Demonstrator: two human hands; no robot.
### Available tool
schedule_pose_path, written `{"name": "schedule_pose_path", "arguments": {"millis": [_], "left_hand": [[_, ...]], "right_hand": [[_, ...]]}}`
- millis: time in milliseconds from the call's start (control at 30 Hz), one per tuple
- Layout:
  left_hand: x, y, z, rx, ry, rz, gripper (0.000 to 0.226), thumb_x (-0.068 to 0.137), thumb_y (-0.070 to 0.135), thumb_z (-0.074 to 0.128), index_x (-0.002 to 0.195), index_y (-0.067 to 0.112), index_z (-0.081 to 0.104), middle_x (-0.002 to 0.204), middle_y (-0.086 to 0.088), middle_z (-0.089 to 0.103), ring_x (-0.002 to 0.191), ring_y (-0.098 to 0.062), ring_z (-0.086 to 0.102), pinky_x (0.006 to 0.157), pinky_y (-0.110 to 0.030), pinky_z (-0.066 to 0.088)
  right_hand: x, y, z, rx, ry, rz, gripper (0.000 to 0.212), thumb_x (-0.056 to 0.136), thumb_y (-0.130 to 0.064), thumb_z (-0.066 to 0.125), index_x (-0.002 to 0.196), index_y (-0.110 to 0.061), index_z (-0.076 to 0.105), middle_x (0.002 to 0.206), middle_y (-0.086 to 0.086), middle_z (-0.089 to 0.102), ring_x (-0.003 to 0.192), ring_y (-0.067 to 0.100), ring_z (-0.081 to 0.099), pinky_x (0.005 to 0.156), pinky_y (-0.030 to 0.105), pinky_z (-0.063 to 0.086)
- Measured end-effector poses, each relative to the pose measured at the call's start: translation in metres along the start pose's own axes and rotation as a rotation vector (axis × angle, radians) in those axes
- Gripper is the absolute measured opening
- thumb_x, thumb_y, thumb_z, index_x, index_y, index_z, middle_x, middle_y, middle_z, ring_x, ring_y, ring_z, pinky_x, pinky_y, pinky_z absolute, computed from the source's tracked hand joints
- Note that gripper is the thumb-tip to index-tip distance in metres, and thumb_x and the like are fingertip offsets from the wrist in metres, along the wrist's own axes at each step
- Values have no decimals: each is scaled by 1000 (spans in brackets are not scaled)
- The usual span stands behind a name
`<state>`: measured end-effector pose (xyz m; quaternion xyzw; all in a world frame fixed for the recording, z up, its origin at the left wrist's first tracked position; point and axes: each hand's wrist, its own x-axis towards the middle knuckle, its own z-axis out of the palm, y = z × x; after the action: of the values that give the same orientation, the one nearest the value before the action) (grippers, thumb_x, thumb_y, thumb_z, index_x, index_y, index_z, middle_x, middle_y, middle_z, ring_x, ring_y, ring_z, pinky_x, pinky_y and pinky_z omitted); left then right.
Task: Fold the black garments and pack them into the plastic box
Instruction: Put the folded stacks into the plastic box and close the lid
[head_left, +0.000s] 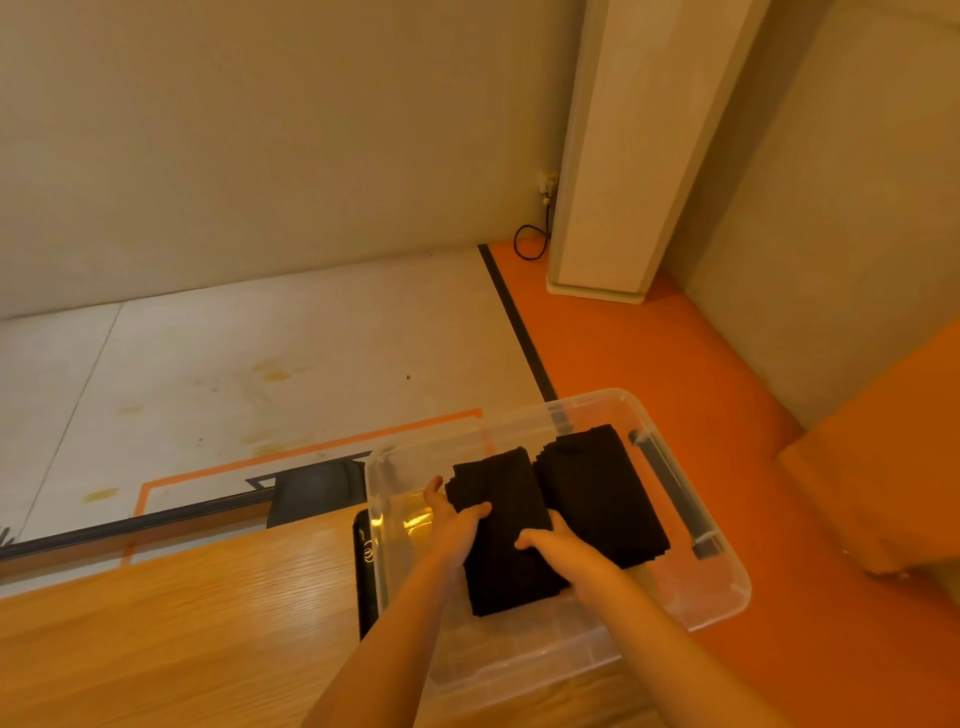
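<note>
A clear plastic box stands on the floor beside a wooden table edge. Inside it, at the right, lies a folded black garment. A second folded black garment is held inside the box at the left. My left hand grips its left edge, thumb on top. My right hand grips its right edge, thumb over the cloth and fingers hidden beneath.
A wooden table top fills the lower left. The box's black handle runs along its right side. Orange floor lies to the right, a white pillar with a black cable behind, and an orange block at right.
</note>
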<state>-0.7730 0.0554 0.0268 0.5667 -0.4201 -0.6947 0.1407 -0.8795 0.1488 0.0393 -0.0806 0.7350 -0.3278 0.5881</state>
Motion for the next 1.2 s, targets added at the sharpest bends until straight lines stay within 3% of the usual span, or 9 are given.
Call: {"name": "schedule_pose_path", "arguments": {"millis": [267, 500, 600, 700, 767, 867, 967, 1067, 1200], "left_hand": [[-11, -13, 7, -47, 189, -37, 78, 90, 14, 64, 146, 22, 11, 140, -12, 42, 128, -33, 44, 106, -47, 40], [-29, -35, 1, 88, 110, -289, 77, 83, 41, 70, 140, 6, 33, 124, -11, 53, 111, -30, 52, 88, -41, 49], [-33, -31, -1, 163, 26, -253, 57, 88, 38, 65, 129, 5, 45, 99, -3, 56, 99, -25, 54, 83, -34, 49], [-33, -34, 0, 279, -15, -100, 54, 91, 35, 62, 132, 3, 46, 120, -10, 59, 113, -26, 57, 79, -27, 51], [-34, -38, 0, 371, -29, 15, 52, 93, 36, 58, 135, 7, 43, 129, -9, 56, 118, -24, 55, 80, -23, 50], [-33, -39, 1, 465, -43, 101, 54, 96, 36, 53, 141, 13, 36, 137, -7, 51, 123, -26, 52, 87, -32, 53], [-32, -36, 3, 574, -81, 104, 56, 97, 39, 48, 145, 19, 29, 140, -5, 47, 122, -29, 52, 79, -39, 58], [-28, -33, 1, 605, -145, 73, 57, 97, 41, 48, 145, 20, 28, 141, -6, 46, 121, -29, 53, 79, -40, 58], [-23, -29, -7, 649, -54, 77, 57, 98, 47, 40, 142, 11, 33, 132, -8, 53, 117, -24, 56, 85, -28, 49]], "right_hand": [[9, 8, 10, -10, 114, 29, 72, 91, -19, 59, 149, -8, 19, 144, 16, 39, 127, 34, 44, 96, 40, 44], [5, 3, 11, -10, 147, 89, 78, 93, -23, 59, 152, -7, 11, 149, 21, 31, 130, 40, 41, 101, 50, 44], [2, 1, 10, 7, 150, 105, 75, 95, -24, 58, 152, -9, 11, 149, 21, 30, 129, 41, 41, 95, 48, 47], [0, 2, 10, -35, 164, 62, 74, 96, -27, 56, 151, -6, 11, 150, 20, 29, 131, 39, 39, 95, 44, 47], [-4, 4, 11, -99, 189, 17, 75, 97, -29, 54, 151, -3, 11, 151, 19, 30, 133, 37, 38, 101, 41, 43], [-9, 6, 10, -213, 203, -39, 72, 99, -31, 49, 150, -1, 9, 151, 19, 31, 134, 35, 38, 99, 37, 40], [-19, 6, 10, -353, 223, -76, 65, 100, -31, 48, 147, 0, 15, 145, 20, 38, 128, 34, 44, 96, 36, 43], [-36, 6, 12, -694, 259, -88, 68, 100, -33, 46, 148, 0, 11, 144, 19, 37, 127, 31, 46, 97, 34, 43], [-59, 1, 21, -948, 423, -340, 58, 101, -32, 42, 149, -10, 17, 148, 13, 30, 135, 26, 35, 101, 31, 40]]}}
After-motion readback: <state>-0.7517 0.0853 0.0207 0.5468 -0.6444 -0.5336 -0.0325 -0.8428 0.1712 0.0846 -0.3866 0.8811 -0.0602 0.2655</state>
